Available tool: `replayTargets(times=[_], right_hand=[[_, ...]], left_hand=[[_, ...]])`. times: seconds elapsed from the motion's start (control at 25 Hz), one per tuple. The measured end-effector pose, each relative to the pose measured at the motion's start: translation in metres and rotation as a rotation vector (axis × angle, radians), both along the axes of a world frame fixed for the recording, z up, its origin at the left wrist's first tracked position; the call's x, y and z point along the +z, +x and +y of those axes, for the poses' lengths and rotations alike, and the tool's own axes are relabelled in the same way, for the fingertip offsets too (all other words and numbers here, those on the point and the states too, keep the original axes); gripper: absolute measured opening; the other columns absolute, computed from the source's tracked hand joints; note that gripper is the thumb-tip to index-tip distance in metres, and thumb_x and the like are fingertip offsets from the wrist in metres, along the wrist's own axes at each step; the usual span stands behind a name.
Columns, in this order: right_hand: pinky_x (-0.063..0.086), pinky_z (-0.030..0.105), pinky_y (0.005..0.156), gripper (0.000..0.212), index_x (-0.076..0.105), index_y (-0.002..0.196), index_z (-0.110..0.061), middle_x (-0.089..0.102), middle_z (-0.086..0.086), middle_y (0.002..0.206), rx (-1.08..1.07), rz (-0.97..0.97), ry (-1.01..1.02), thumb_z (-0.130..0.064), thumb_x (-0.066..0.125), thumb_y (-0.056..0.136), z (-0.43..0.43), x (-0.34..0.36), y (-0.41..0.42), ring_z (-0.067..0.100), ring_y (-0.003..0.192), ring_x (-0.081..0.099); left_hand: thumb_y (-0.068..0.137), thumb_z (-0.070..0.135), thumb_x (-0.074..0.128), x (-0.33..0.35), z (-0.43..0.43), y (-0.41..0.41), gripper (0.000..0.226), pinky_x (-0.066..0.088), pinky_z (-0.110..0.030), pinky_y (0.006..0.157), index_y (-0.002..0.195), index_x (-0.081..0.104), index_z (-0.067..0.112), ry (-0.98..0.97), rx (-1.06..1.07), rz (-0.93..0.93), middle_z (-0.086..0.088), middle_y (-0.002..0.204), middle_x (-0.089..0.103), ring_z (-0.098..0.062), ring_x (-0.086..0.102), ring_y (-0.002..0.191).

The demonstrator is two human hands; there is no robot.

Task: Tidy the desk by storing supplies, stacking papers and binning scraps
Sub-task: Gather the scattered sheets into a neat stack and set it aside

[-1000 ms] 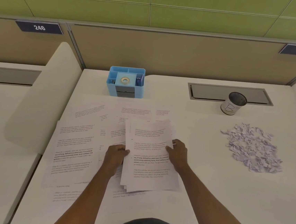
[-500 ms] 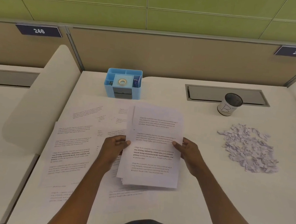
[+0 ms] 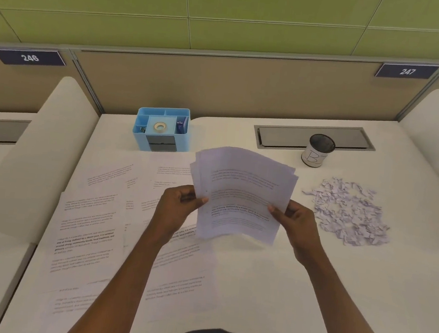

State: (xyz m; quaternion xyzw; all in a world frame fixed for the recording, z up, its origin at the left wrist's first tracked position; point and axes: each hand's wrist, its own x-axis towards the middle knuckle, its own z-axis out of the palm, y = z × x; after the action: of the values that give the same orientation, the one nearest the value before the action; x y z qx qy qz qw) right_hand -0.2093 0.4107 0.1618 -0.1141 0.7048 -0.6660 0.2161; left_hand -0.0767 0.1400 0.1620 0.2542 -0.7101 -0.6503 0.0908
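A sheaf of printed papers (image 3: 240, 184) is lifted off the white desk (image 3: 268, 292), fanned at its top edge and tilted towards me. My left hand (image 3: 179, 205) grips its left edge and my right hand (image 3: 296, 219) grips its right edge. Several more printed sheets (image 3: 86, 228) lie spread flat over the left half of the desk. A heap of torn paper scraps (image 3: 350, 211) sits to the right of my right hand. A blue desk organiser (image 3: 161, 130) with a tape roll and small supplies stands at the back.
A black mesh cup (image 3: 317, 154) with a white label marked B stands at the back right, in front of a grey cable hatch (image 3: 312, 136). Curved white dividers (image 3: 34, 154) rise at both sides of the desk. A beige partition wall closes the back.
Both hands have raised the gathered papers from the desk and carried them up and slightly right. The sheets have fanned out at the top.
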Motion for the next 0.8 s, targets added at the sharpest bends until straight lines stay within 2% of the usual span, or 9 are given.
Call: replayTargets(times=[0.12, 0.16, 0.32, 0.44, 0.56, 0.64, 0.68, 0.76, 0.8], right_hand=[[0.059, 0.044, 0.093, 0.032, 0.072, 0.12, -0.02, 0.076, -0.004, 0.113, 0.072, 0.039, 0.087, -0.02, 0.078, 0.088, 0.003, -0.006, 0.003, 0.021, 0.106, 0.072], [0.059, 0.046, 0.093, 0.032, 0.072, 0.119, -0.019, 0.077, -0.004, 0.112, 0.058, 0.036, 0.085, -0.021, 0.078, 0.088, 0.003, -0.006, 0.004, 0.021, 0.105, 0.072], [0.06, 0.043, 0.09, 0.03, 0.073, 0.116, -0.015, 0.077, -0.002, 0.109, -0.012, 0.014, 0.025, -0.018, 0.079, 0.087, 0.005, 0.001, 0.003, 0.02, 0.101, 0.074], [0.059, 0.035, 0.089, 0.034, 0.072, 0.118, -0.017, 0.077, -0.001, 0.111, 0.038, 0.008, -0.005, -0.015, 0.08, 0.085, 0.006, 0.003, 0.005, 0.019, 0.104, 0.073], [0.059, 0.034, 0.089, 0.036, 0.072, 0.118, -0.019, 0.077, -0.001, 0.109, 0.017, 0.006, 0.001, -0.015, 0.082, 0.084, 0.001, 0.004, 0.008, 0.019, 0.103, 0.072], [0.059, 0.032, 0.087, 0.035, 0.072, 0.117, -0.021, 0.077, -0.003, 0.108, 0.013, 0.026, 0.011, -0.016, 0.082, 0.084, 0.001, 0.007, 0.009, 0.019, 0.102, 0.072], [0.059, 0.032, 0.086, 0.035, 0.072, 0.117, -0.022, 0.077, -0.003, 0.108, 0.019, 0.033, 0.005, -0.015, 0.082, 0.084, 0.001, 0.01, 0.01, 0.018, 0.101, 0.072], [0.06, 0.033, 0.085, 0.038, 0.071, 0.118, -0.024, 0.077, -0.003, 0.109, 0.026, 0.033, -0.011, -0.013, 0.082, 0.083, 0.005, 0.013, 0.011, 0.018, 0.102, 0.072], [0.059, 0.034, 0.086, 0.04, 0.071, 0.119, -0.025, 0.077, -0.003, 0.11, 0.03, 0.027, -0.017, -0.012, 0.082, 0.083, 0.006, 0.014, 0.011, 0.019, 0.103, 0.072]], left_hand=[[0.089, 0.041, 0.084, 0.0, 0.013, -0.002, 0.033, 0.056, -0.048, 0.107, 0.121, 0.078, 0.036, -0.039, -0.049, -0.051, 0.017, 0.123, 0.078, -0.017, 0.07, 0.124], [0.088, 0.045, 0.084, 0.0, 0.016, -0.003, 0.033, 0.056, -0.051, 0.107, 0.12, 0.078, 0.037, -0.044, -0.041, -0.049, 0.017, 0.123, 0.078, -0.017, 0.07, 0.124], [0.092, 0.033, 0.082, 0.002, 0.023, -0.005, 0.024, 0.062, -0.041, 0.099, 0.115, 0.075, 0.039, -0.009, 0.018, -0.002, 0.017, 0.113, 0.081, -0.005, 0.075, 0.105], [0.091, 0.027, 0.084, 0.005, 0.027, -0.004, 0.033, 0.057, -0.028, 0.098, 0.117, 0.072, 0.044, -0.005, -0.045, 0.013, 0.021, 0.117, 0.079, 0.003, 0.071, 0.11], [0.094, 0.034, 0.08, 0.006, 0.035, -0.007, 0.035, 0.051, -0.026, 0.102, 0.125, 0.07, 0.047, -0.062, -0.088, 0.006, 0.027, 0.124, 0.075, 0.009, 0.065, 0.119], [0.098, 0.035, 0.075, 0.007, 0.038, -0.009, 0.034, 0.054, -0.029, 0.103, 0.13, 0.07, 0.045, -0.076, -0.047, 0.031, 0.021, 0.128, 0.074, -0.002, 0.066, 0.124], [0.098, 0.036, 0.074, 0.009, 0.039, -0.01, 0.031, 0.055, -0.027, 0.098, 0.127, 0.069, 0.047, -0.076, -0.028, 0.036, 0.021, 0.124, 0.074, -0.007, 0.067, 0.123], [0.092, 0.045, 0.076, 0.013, 0.038, -0.01, 0.038, 0.052, -0.019, 0.095, 0.128, 0.066, 0.051, -0.096, -0.041, 0.04, 0.029, 0.126, 0.069, -0.001, 0.063, 0.121], [0.088, 0.051, 0.076, 0.013, 0.038, -0.011, 0.049, 0.051, -0.02, 0.1, 0.136, 0.063, 0.049, -0.117, -0.061, 0.041, 0.03, 0.133, 0.065, 0.004, 0.06, 0.122]])
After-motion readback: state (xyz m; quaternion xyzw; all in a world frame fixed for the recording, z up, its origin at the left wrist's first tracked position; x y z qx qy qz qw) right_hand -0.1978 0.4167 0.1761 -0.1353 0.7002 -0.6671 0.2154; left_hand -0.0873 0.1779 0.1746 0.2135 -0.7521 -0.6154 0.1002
